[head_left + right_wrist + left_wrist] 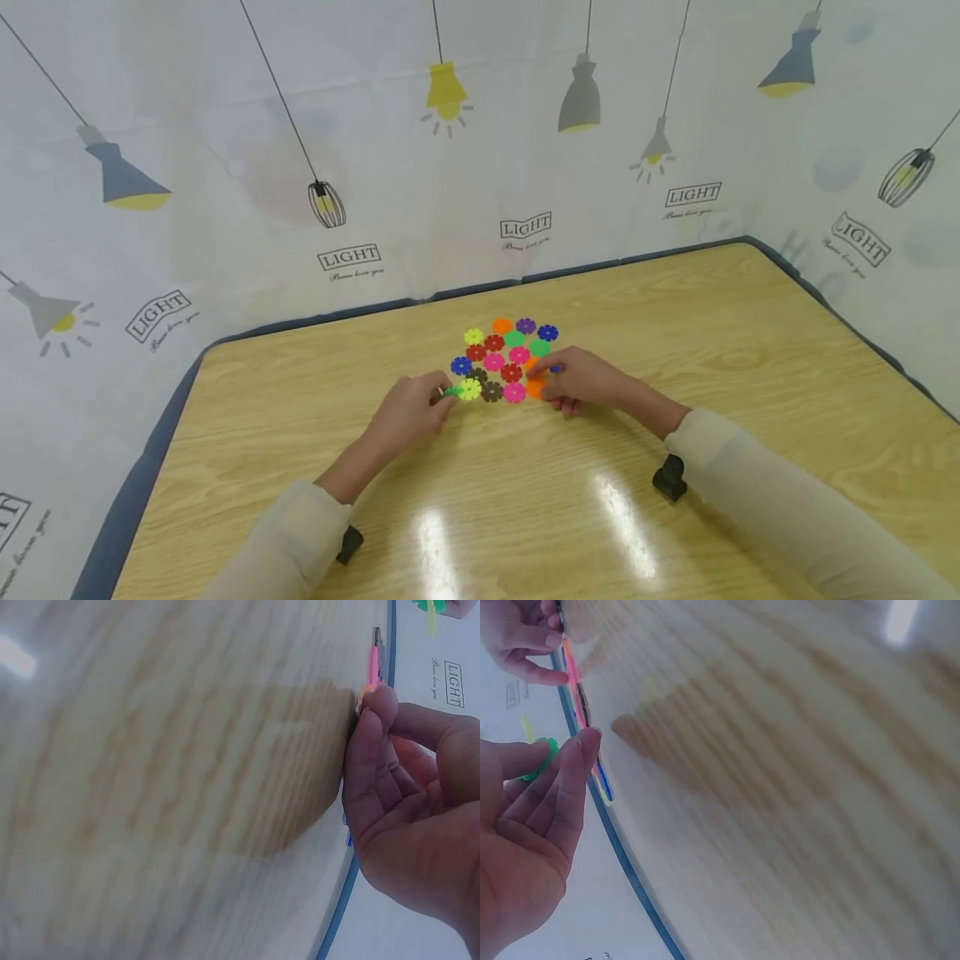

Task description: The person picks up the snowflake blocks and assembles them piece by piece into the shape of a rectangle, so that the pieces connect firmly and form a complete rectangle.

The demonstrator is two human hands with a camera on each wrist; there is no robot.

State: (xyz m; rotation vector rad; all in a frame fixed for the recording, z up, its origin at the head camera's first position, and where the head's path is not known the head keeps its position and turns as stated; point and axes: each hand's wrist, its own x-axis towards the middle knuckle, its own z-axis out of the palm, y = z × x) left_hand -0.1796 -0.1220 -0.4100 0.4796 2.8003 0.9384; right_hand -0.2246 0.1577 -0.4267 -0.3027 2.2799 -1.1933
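My left hand (408, 408) pinches a green notched plastic disc (452, 391) between thumb and fingers. A yellow-green disc (470, 389) is joined to it at an angle, raised off the table in the left wrist view. My right hand (588, 379) reaches to the right edge of the group of flat flower-shaped discs, its thumb and finger closing on an orange disc (535, 389); the fingers partly cover this disc. Beside it lie a pink disc (514, 392) and a red disc (512, 372). In the right wrist view, the fingertips (382, 705) meet near the tabletop.
Several more discs lie flat and close together, among them a purple disc (526, 326), a blue disc (461, 366) and a dark brown disc (491, 392). They are on a wooden table (300, 375) with a dark edge. A lamp-printed wall sheet (420, 192) stands behind it.
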